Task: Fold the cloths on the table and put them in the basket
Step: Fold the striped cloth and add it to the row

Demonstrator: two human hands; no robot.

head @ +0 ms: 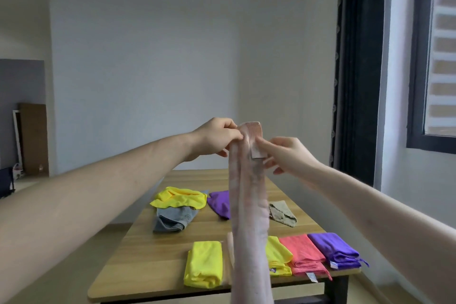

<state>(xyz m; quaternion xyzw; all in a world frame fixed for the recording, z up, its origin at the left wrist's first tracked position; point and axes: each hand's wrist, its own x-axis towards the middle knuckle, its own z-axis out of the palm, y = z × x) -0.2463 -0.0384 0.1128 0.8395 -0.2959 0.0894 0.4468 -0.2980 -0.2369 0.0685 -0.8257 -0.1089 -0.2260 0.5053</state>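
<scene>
A pale pink cloth (249, 205) hangs in the air above the table (148, 254), held up at its top edge by both hands. It is gathered into a long narrow strip with lengthwise folds, blurred along its length, and it runs down past the near edge of the view. A small tag (257, 153) shows near its top.

The left hand (219, 137) pinches the top of the cloth from the left, fingers (234, 133) curled and closed on the fabric. The right hand (286, 153) holds it from the right, its thumb and forefinger clamped on the edge just beside the tag, the other fingers loosely bent below.

On the table, near side, lie four folded cloths in a row: a yellow one (204, 264) to the left of the hanging strip, then to its right a second yellow (278, 256), a coral one (304, 254) and a purple one (333, 249), each touching the next. Farther off lie unfolded cloths: a crumpled yellow cloth (180, 198) resting on a grey cloth (172, 219), a purple heap (220, 202) partly behind the strip, and a beige cloth (282, 212) to the right.

A dark curtain (357, 69) and a window (439, 52) stand far right.
</scene>
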